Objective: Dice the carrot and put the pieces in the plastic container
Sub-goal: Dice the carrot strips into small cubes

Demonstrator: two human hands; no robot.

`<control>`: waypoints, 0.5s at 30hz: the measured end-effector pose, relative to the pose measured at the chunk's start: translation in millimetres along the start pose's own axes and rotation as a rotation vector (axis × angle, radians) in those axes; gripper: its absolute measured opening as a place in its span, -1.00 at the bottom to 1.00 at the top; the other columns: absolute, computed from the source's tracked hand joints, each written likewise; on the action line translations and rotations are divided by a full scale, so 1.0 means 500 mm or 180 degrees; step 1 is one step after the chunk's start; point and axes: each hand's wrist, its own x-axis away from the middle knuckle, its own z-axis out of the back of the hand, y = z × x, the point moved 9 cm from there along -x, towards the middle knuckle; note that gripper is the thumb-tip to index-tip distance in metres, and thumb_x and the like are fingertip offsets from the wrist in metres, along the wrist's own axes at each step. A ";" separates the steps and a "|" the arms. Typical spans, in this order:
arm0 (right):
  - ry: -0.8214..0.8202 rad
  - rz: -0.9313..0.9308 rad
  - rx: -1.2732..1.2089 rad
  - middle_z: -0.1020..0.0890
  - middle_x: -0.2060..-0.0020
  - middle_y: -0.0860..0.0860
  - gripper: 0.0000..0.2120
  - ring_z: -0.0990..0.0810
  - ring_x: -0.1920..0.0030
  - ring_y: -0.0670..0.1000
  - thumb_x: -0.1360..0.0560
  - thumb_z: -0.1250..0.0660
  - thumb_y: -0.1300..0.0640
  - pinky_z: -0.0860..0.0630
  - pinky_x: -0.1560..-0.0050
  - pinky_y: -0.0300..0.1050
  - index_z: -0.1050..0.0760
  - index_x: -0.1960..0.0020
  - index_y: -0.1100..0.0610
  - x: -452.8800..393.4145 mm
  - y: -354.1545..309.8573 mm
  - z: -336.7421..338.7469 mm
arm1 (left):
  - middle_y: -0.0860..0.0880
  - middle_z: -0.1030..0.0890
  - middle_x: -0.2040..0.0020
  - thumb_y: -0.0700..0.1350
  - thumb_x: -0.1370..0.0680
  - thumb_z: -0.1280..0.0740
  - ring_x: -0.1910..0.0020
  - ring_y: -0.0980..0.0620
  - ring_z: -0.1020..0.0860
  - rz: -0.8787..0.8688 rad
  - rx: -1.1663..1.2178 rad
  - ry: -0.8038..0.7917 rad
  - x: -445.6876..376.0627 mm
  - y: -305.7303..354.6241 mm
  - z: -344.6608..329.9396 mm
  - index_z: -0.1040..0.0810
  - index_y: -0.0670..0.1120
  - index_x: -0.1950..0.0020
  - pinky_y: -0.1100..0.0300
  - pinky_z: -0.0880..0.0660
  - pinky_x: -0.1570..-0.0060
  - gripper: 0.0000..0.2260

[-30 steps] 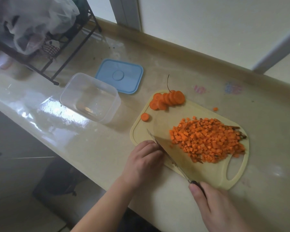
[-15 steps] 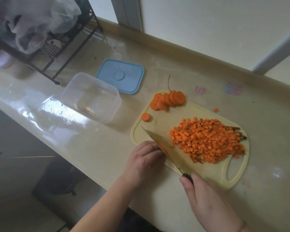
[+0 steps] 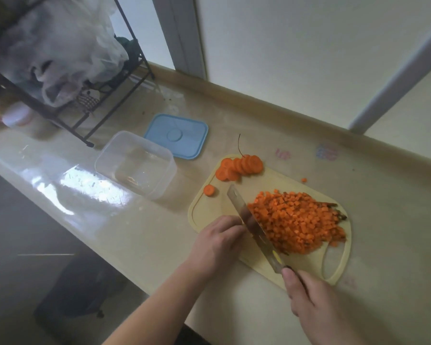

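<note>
A heap of diced carrot (image 3: 297,222) covers the right half of the pale yellow cutting board (image 3: 209,205). A fan of carrot slices (image 3: 239,166) lies at the board's far corner, and one lone slice (image 3: 209,190) sits near its left edge. My right hand (image 3: 316,307) grips the handle of a knife (image 3: 249,220), whose blade rests against the left side of the heap. My left hand (image 3: 215,241) lies curled on the board's near left edge, fingers touching the blade. The clear plastic container (image 3: 135,163) stands with nothing in it, left of the board.
A blue lid (image 3: 177,135) lies behind the container. A black wire rack (image 3: 90,100) with plastic bags stands at the far left. A stray carrot cube (image 3: 303,180) lies on the counter behind the board. The counter's front edge runs just under my wrists.
The knife blade has swung right across the board until it rests against the diced heap. My left hand stays at the board's near edge. The view has tilted upward.
</note>
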 end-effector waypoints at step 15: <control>0.0510 0.0708 0.2667 -0.50 0.53 -0.02 -0.51 -0.51 0.59 0.01 -0.44 0.00 -0.32 -0.23 0.62 -0.17 -0.47 0.34 -0.01 0.037 -0.003 0.098 | 0.10 -0.54 0.01 -0.21 -0.44 -0.24 -0.03 0.01 -0.52 0.0521 0.0144 0.0375 -0.009 0.115 0.096 -0.52 0.01 0.04 0.09 -0.47 -0.08 -0.82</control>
